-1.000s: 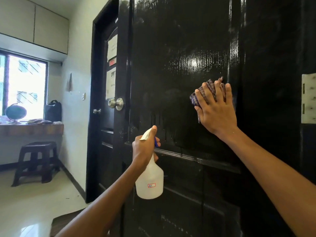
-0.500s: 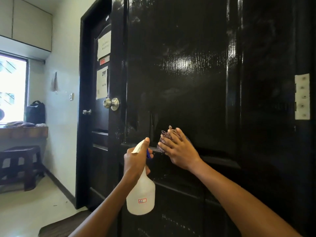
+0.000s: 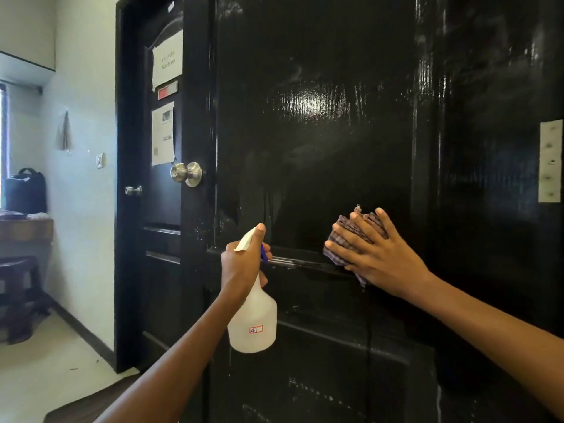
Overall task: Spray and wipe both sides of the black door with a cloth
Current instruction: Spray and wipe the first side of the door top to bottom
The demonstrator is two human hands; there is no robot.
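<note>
The glossy black door (image 3: 320,132) fills most of the view, standing open with its edge and silver knob (image 3: 186,174) at the left. My right hand (image 3: 377,257) presses a folded checked cloth (image 3: 345,236) flat against the door, just above the ledge of the middle rail, fingers spread straight over it. My left hand (image 3: 242,264) grips the neck of a white spray bottle (image 3: 252,325) labelled 41, held upright in front of the door below the knob, with the index finger lying along the nozzle top. Wet streaks shine on the upper panel.
Behind the open door stands a second black door (image 3: 158,209) with paper notices and its own knob (image 3: 133,190). A white hinge plate (image 3: 550,160) sits at the right edge. At the far left are a dark stool (image 3: 18,288), a wooden shelf with a black bag (image 3: 26,190), and light floor.
My right hand carried the cloth from the upper right of the panel down to the rail at the centre, then slid it right along the rail. The bottle stayed roughly in place.
</note>
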